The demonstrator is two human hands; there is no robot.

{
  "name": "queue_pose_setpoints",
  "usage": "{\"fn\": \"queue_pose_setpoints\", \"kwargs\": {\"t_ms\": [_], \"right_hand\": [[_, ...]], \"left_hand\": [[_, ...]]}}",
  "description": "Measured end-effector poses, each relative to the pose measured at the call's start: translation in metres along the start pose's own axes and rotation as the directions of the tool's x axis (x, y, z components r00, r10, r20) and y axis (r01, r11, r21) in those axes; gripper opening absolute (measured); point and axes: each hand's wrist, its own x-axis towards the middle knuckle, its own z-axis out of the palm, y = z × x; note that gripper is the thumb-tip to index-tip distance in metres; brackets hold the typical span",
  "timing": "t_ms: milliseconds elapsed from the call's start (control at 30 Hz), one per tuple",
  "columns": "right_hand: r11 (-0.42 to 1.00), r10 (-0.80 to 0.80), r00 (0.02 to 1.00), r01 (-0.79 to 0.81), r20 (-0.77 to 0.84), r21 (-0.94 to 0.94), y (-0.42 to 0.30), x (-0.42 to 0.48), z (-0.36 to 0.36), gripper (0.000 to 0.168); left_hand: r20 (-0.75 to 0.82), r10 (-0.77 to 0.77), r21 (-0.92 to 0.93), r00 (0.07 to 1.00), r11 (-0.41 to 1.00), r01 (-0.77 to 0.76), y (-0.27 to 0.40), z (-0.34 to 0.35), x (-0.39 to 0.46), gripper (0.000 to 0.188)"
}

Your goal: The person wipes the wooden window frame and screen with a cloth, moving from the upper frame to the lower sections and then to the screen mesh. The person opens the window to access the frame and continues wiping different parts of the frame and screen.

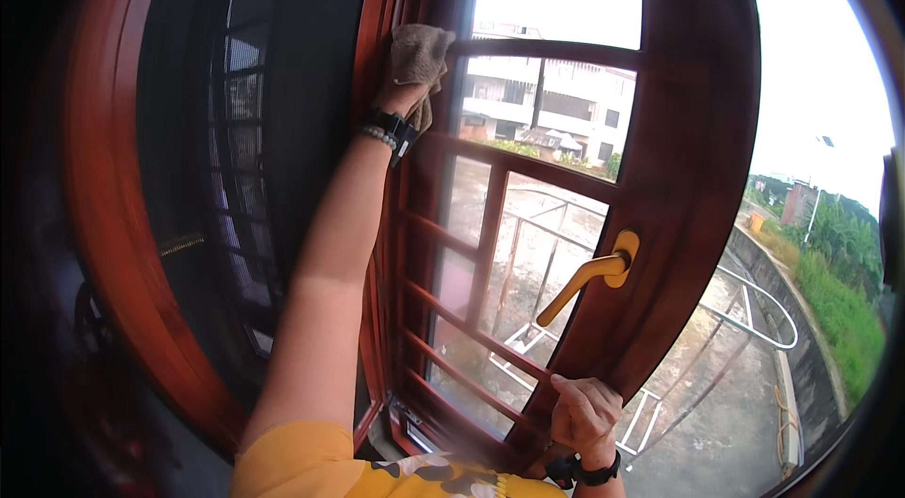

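Note:
My left hand [406, 91], mostly covered by a grey-brown cloth [422, 54], reaches up to the hinge side of an open window sash [689, 109] with a dark red-brown frame. The cloth lies against the frame there, and a bead bracelet and a black band circle the wrist. Down at the sash's lower free edge, my right hand [587, 410] grips the frame with bent fingers. Above it a gold-coloured window handle [583, 282] points down to the left. Muntin bars divide the glass of the sash.
On the left stands a dark insect screen [191, 208] inside a red-brown window frame [106, 180]. A metal hinge arm [406, 417] sits at the bottom corner. Outside are metal railings [749, 314], a concrete yard [742, 385], a low wall [799, 328] and a white building [565, 102].

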Motion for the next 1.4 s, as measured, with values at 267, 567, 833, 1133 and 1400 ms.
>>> {"fn": "queue_pose_setpoints", "kwargs": {"t_ms": [267,567,833,1133,1400], "right_hand": [[1.0,-0.009,0.999,0.009,0.038,0.022,0.001,-0.001,-0.003,0.038],[0.999,-0.02,0.999,0.021,0.039,-0.026,0.001,0.0,0.0,0.037],[0.999,0.01,0.998,-0.007,0.065,-0.041,0.0,-0.003,-0.002,0.036],[1.0,0.015,0.999,-0.015,0.039,-0.003,-0.003,0.001,-0.004,0.028],[1.0,-0.002,1.0,0.001,0.024,0.021,-0.011,0.005,-0.011,0.027]], "left_hand": [[-0.025,0.317,0.017,0.948,0.948,-0.317,0.089,0.005,0.06,0.014],[0.084,0.916,-0.039,0.393,0.397,-0.917,0.252,0.164,0.102,0.008],[0.075,0.903,-0.179,0.423,0.429,-0.885,0.226,0.188,0.092,0.018],[0.195,0.696,0.683,0.691,0.409,-0.605,0.075,0.018,0.142,0.023],[-0.146,0.296,0.349,0.944,0.908,-0.231,0.051,0.002,0.166,0.021]]}}
